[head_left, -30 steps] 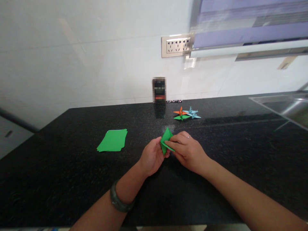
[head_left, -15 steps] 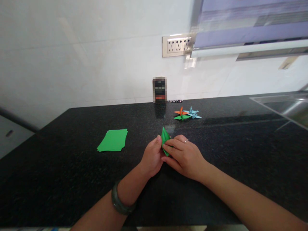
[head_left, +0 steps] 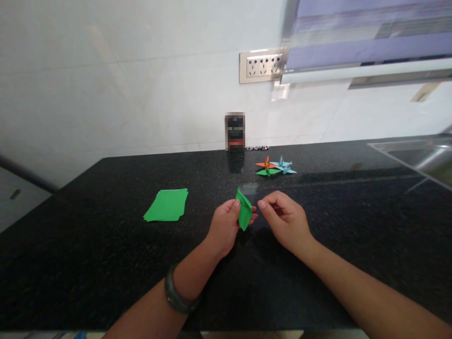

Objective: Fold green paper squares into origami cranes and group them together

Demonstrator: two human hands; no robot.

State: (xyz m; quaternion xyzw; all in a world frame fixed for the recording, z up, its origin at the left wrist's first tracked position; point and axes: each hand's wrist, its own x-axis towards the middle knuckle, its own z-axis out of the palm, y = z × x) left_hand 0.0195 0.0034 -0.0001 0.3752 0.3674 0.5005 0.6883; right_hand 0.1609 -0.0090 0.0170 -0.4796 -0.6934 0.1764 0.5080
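A black countertop (head_left: 88,278) meets a pale wall (head_left: 141,99). In the head view, the left hand (head_left: 224,226) pinches folded green paper (head_left: 245,214) between the front and back edges. Just beside it, the right hand (head_left: 290,221) curls narrow; whether fully closed, I cannot tell. Green sheets (head_left: 166,205) lie toward the left edge, paper cranes (head_left: 268,173) near the back.

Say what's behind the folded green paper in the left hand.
Behind the folded green paper, fingertips of the left hand show past its right edge. The rest of those fingers and the paper's back face are covered.
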